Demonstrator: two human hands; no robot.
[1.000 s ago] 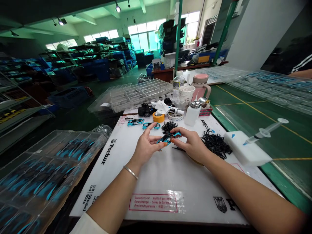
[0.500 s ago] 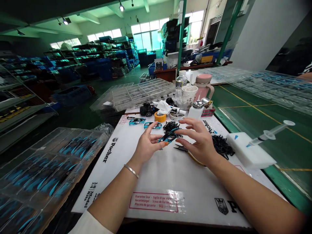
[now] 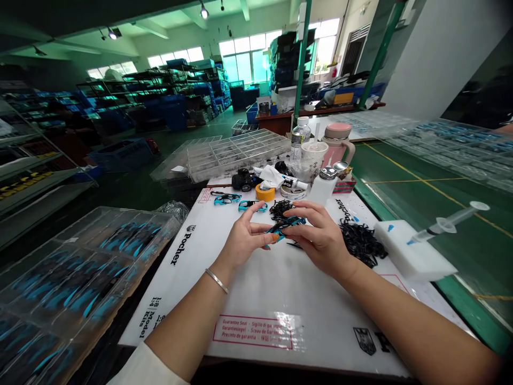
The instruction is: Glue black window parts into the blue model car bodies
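Observation:
Over the middle of the white board (image 3: pixel 256 289), my left hand (image 3: pixel 245 240) grips the left end of a blue and black part (image 3: pixel 286 225) between thumb and fingers. The fingers of my right hand (image 3: pixel 320 238) are closed on the part's right end. Small black pieces (image 3: pixel 281 208) form a pile just behind the part, and a larger black pile (image 3: pixel 363 243) lies right of my right hand. Two similar blue and black parts (image 3: pixel 227 199) (image 3: pixel 252 206) rest further back on the left. Pliers lie mostly hidden beneath my right hand.
A syringe (image 3: pixel 449 224) stands in a white foam block (image 3: pixel 414 248) at the right. Yellow tape (image 3: pixel 265 193), a dispenser bottle (image 3: pixel 324 184), a cup (image 3: pixel 312 155) and a pink mug (image 3: pixel 337 141) stand at the back. A compartment tray (image 3: pixel 92 267) of blue and black parts is at the left.
My right hand has closed onto the part, its fingers now nearer my left hand and covering more of the pliers. The view has shifted slightly.

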